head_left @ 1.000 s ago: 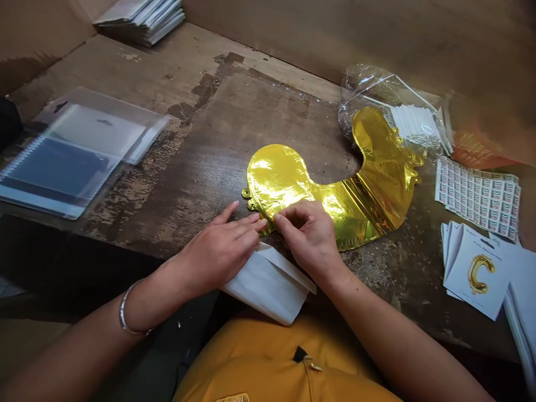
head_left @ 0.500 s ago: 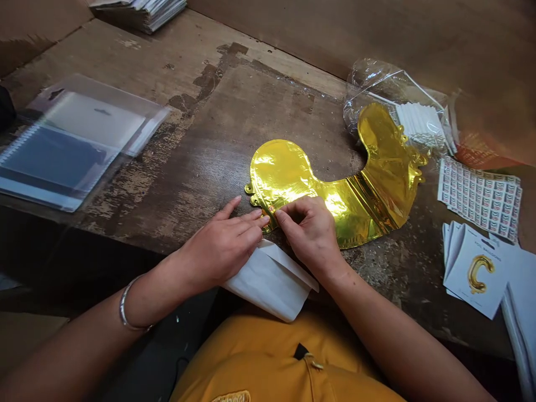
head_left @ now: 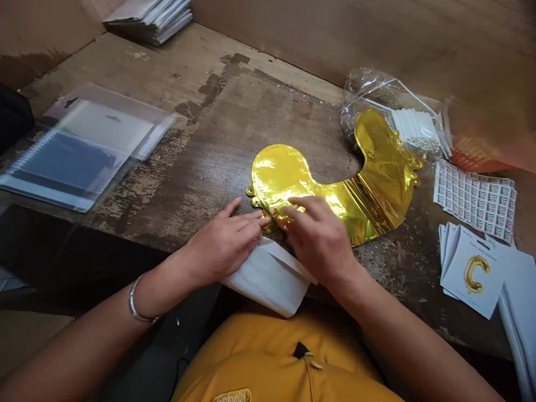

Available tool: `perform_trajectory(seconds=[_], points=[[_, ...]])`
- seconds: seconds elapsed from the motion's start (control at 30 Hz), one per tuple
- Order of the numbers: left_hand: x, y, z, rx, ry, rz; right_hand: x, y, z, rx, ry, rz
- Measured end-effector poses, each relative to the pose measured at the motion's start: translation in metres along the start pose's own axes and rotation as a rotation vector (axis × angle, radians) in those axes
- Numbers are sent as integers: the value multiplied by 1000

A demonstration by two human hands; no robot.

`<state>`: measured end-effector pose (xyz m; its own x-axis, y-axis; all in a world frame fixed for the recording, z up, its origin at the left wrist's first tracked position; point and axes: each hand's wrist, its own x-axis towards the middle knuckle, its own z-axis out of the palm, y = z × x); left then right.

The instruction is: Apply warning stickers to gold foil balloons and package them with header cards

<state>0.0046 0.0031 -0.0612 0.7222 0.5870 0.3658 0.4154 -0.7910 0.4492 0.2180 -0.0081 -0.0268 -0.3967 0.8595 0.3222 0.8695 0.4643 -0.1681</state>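
Note:
A shiny gold foil balloon (head_left: 281, 167), curved like a C, lies flat on the worn wooden table. Fingertips of my left hand (head_left: 228, 240) rest on its lower left edge by the small tabs, with the thumb apart from the fingers. My right hand (head_left: 320, 240) is over the balloon's lower part, its fingers bent and blurred; whether they hold anything is hidden. Below the hands, a white paper envelope or folded sheet (head_left: 268, 279) sticks out over the table's front edge above my lap.
Clear plastic sleeves (head_left: 84, 151) lie at the left, and a paper stack (head_left: 151, 19) at the back left. On the right are a plastic bag of white sticks (head_left: 414, 128), sticker sheets (head_left: 475, 198) and balloon cards (head_left: 473, 273).
My right hand has lifted off the balloon's lower left edge and moved slightly right, its fingers now blurred. My left hand stays in place. The view has shifted slightly.

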Motion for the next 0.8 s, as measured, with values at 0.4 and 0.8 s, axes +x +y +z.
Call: perform_trajectory(seconds=[0.4, 0.8], points=[[-6, 11, -19, -26, 23, -176, -1, 3, 6, 193, -61, 212], [25, 17, -23, 121, -15, -13, 25, 26, 5, 634, -214, 453]])
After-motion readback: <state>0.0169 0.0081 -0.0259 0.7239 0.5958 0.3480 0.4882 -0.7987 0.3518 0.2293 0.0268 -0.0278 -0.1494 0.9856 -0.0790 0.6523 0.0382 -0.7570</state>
